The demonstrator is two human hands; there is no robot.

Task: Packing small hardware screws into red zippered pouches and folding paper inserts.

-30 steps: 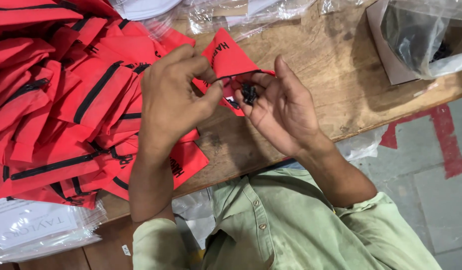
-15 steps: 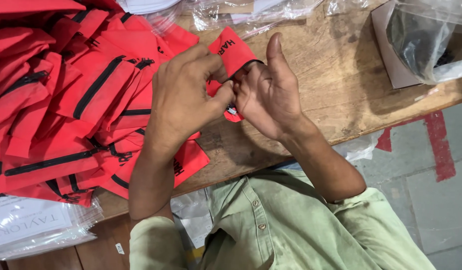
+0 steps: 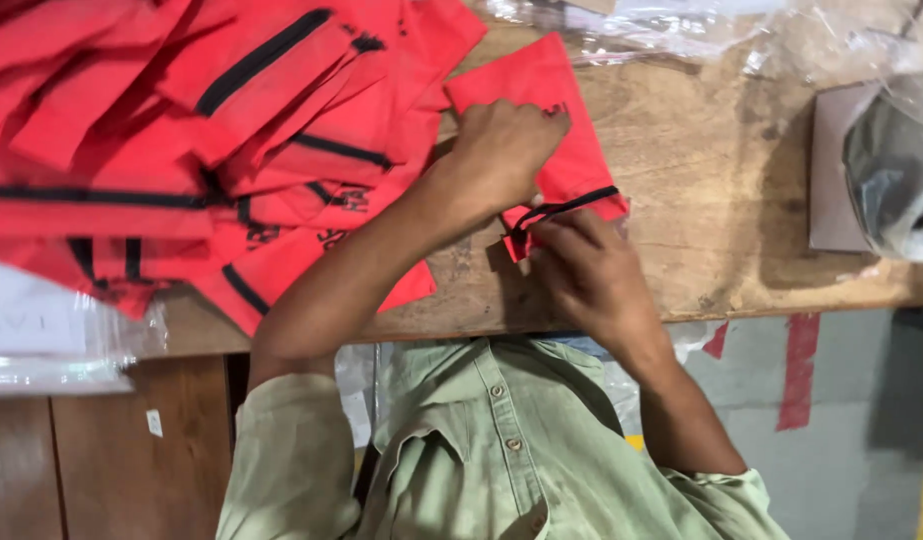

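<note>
Landmark: the wooden table (image 3: 701,180), seen from above; all places below were taken from it.
Red pouch: a small red fabric pouch (image 3: 556,130) lay flat on the table, near its front edge, about the middle of its visible length.
Black cord: a thin black drawstring (image 3: 571,207) ran across the near end of the pouch; where it ended was hidden under the fingers.
Left hand: the left hand (image 3: 501,150) pressed down on the pouch, fingers curled together on the cloth; the fingertips were hidden, so the exact grip was hard to tell.
Right hand: the right hand (image 3: 586,270) was at the table's front edge, fingers closed on the cord at the pouch's near corner; the tips were tucked under and not visible.
Pile: many red pouches with black stripes (image 3: 211,150) covered the left part of the table, cut off by the frame at top and left.
Print: dark marks on some pouches were too small to make out.
Plastic: crumpled clear plastic (image 3: 681,30) lay along the far edge of the table, partly cut off.
Box: a cardboard box with a dark plastic bag (image 3: 886,170) stood at the table's right end; its content was not clear.
Shirt: a pale green shirt (image 3: 481,450) showed below the table's front edge.
</note>
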